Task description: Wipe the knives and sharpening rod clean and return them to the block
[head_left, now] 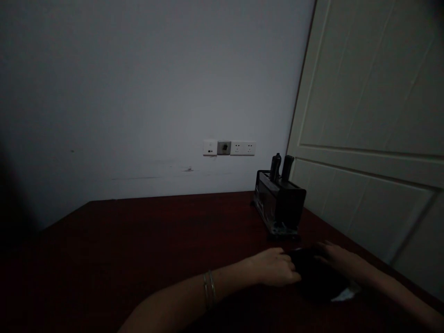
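Observation:
A dark, rounded object (317, 277) lies on the dark red table (138, 249) near its right edge; the dim light hides what it is. My left hand (275, 267), with thin bangles on the wrist, curls its fingers against the object's left side. On the object's right side rests my right hand (338, 259), fingers bent over its top edge. A bit of white (343, 294) shows under the object's near side.
A dark knife block (279, 203) with two black handles stands behind the hands, close to the wall and a white panelled door (374, 129). A row of wall sockets (229, 148) sits above the table.

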Motion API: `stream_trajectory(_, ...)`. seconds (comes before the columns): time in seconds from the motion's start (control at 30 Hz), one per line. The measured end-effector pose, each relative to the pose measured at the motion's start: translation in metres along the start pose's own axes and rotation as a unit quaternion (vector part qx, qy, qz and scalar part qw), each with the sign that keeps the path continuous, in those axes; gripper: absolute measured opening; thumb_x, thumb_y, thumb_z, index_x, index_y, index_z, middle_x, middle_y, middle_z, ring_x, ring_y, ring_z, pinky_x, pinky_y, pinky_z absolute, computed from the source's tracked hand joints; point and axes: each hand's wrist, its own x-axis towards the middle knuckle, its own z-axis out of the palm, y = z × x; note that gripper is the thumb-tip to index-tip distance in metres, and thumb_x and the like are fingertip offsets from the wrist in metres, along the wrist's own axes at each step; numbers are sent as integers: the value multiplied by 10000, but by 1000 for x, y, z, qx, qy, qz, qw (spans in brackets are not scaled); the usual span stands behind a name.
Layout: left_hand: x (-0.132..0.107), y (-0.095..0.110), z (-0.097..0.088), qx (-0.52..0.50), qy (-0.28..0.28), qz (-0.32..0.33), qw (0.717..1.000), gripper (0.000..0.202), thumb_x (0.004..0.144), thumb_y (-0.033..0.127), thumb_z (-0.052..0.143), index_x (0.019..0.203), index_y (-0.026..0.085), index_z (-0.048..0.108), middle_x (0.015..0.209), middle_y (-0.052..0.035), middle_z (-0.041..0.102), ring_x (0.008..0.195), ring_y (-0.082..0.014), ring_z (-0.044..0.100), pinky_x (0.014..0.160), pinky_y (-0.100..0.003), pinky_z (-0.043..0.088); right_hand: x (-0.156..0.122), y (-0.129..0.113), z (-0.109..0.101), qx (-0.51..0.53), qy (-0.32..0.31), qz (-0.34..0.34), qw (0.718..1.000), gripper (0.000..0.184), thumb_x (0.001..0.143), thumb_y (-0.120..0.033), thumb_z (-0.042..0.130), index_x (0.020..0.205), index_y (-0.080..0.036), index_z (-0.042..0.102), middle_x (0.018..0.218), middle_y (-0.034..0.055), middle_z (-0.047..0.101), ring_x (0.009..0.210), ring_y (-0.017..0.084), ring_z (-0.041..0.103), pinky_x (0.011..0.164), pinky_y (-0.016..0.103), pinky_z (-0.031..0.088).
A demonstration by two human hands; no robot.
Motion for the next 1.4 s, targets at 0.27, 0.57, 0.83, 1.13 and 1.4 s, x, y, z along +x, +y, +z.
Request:
stream_trajectory(0.27, -62, -18, -64, 3, 18, -6, 1000, 171, 863, 219, 439, 921, 169, 592, 1041, -70, 623, 1034, -171, 531, 907, -317, 368, 4, -65, -24, 219, -122, -58, 966, 549, 689, -368, 622, 1199, -182, 542, 1253, 110, 553, 1154, 282, 491, 981, 367, 374)
stream_trajectory(0.57, -241, -7, -154, -41, -128, -189, 973, 274, 898, 219, 385, 1102, 206, 567, 1279, -79, 505, 1215, -185, 410, 1041, -383, 264, 25, -232, 44, 458, -229, -108, 852, 550, 706, -348, 622, 1202, -178, 457, 962, 64, 632, 683, 172, 622, 454, 245, 500)
stream_trajectory(0.83, -355, 22, -209, -88, -178, -325, 925, 304, 861, 179, 449, 1123, 262, 579, 1299, -60, 492, 1218, -214, 415, 1024, -422, 294, 52, -376, 117, 432, -217, -184, 856, 470, 737, -203, 583, 1178, -179, 423, 843, 18, 587, 594, 122, 595, 448, 230, 512)
stream_trajectory(1.13, -402, 38, -220, -127, -216, -371, 894, 351, 754, 71, 501, 1026, 245, 639, 1330, -52, 458, 1233, -227, 399, 1020, -387, 324, 42, -425, 116, 274, -142, -308, 900, 477, 691, -174, 607, 1159, -164, 515, 1068, 110, 542, 955, 240, 552, 862, 403, 443)
stream_trajectory(1.4, -392, 55, -198, -157, -164, -450, 864, 431, 834, 120, 409, 1245, 226, 481, 1341, -46, 447, 1264, -175, 357, 1036, -343, 319, 19, -406, 107, 116, -56, -517, 846, 341, 819, -272, 505, 1142, -195, 581, 1357, 135, 411, 1272, 273, 321, 1025, 425, 297)
